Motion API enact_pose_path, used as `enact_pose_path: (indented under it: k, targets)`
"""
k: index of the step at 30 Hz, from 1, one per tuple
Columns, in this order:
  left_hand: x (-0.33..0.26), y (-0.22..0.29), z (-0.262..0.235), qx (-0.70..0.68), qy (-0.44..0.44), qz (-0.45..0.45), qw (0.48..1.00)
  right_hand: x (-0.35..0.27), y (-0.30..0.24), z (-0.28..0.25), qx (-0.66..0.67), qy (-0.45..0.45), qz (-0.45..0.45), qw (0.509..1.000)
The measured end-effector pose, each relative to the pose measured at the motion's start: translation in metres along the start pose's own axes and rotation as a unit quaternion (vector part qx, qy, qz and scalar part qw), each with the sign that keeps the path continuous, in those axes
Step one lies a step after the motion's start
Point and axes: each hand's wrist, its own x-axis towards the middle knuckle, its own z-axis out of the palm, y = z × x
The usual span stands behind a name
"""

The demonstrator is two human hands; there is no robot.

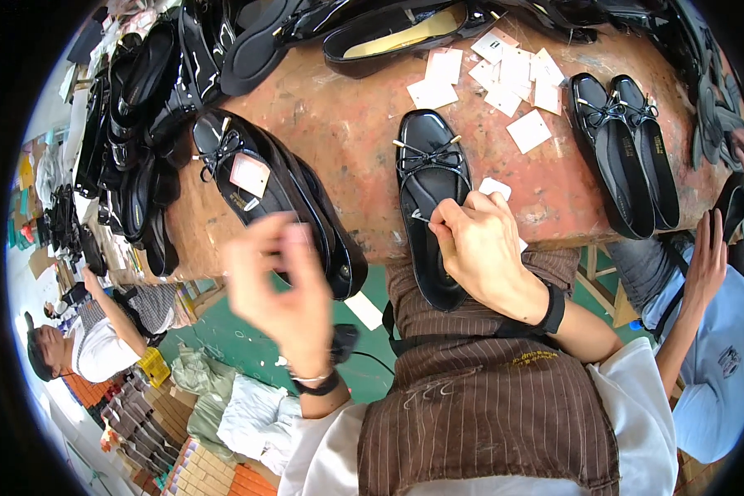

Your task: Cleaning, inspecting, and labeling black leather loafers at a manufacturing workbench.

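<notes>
Your right hand (479, 248) pins the black bow shoe (428, 194) against the desk (339, 124) edge, fingers closed on it to steady it, while your blurred left hand (277, 281) hovers half-curled, holding nothing I can make out.

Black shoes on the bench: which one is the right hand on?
The single black bow shoe at the bench's near edge, heel overhanging the lap. The right hand rests on it; the others lie untouched in pairs or heaps.
</notes>
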Motion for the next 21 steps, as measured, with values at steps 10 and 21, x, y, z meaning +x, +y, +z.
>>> enact_pose_path:
  k: [10, 21]
  targets:
    - [-0.035, 0.010, 0.072, -0.216, -0.296, -0.127, 0.922, 0.004, 0.002, 0.017, -0.062, 0.039, -0.046, 0.996]
    - [-0.040, -0.003, 0.080, -0.154, -0.229, -0.031, 0.961, 0.007, 0.003, 0.020, -0.031, 0.083, -0.011, 0.996]
